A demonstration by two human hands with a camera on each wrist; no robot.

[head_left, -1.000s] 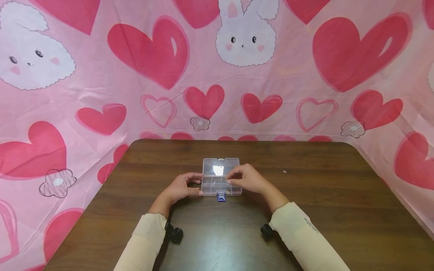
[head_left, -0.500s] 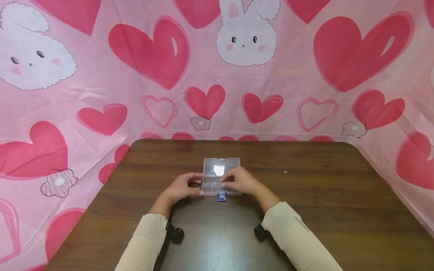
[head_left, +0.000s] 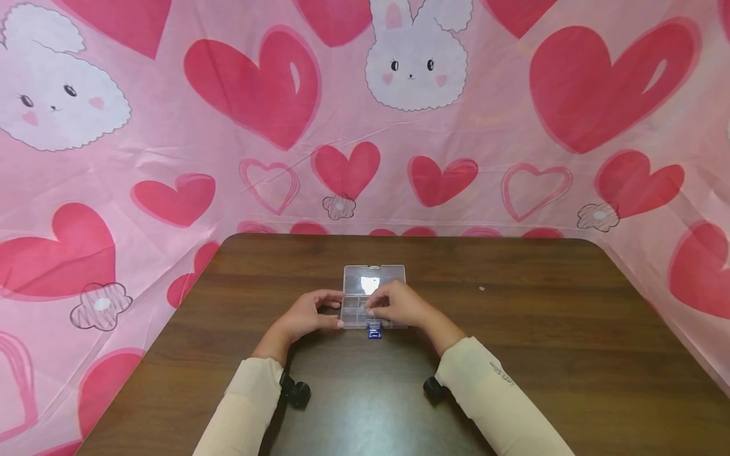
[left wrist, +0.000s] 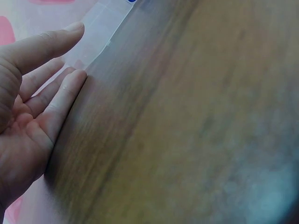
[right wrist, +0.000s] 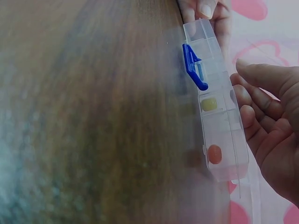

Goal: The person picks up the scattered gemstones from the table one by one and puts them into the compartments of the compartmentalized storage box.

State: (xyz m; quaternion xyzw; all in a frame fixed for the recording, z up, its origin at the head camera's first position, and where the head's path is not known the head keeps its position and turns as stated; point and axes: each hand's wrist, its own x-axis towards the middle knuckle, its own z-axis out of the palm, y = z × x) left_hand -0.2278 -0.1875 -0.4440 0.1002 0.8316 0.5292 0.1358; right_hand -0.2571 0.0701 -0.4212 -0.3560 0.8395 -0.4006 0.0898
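Observation:
A clear plastic compartment box (head_left: 349, 318) lies on the table with its lid (head_left: 355, 277) raised at the back and its blue latch (head_left: 374, 332) hanging at the front. My left hand (head_left: 302, 315) grips its left end, thumb at the front corner and fingers farther back. Over the middle compartments, my right hand (head_left: 403, 305) has thumb and fingertips close together; I cannot tell whether they pinch anything. In the right wrist view, a yellow piece (right wrist: 209, 104) and an orange-red oval piece (right wrist: 215, 154) sit in separate compartments, to the right of the latch side.
The dark wooden table (head_left: 513, 354) ends at a pink cloth backdrop (head_left: 485, 133) printed with hearts and rabbits. A tiny pale bit (head_left: 481, 289) lies on the tabletop, right of the box. Black devices sit on both wrists.
My right hand has moved left across the box, from the right-hand compartments to the middle ones, its fingertips lower. The left hand keeps its place at the box's end.

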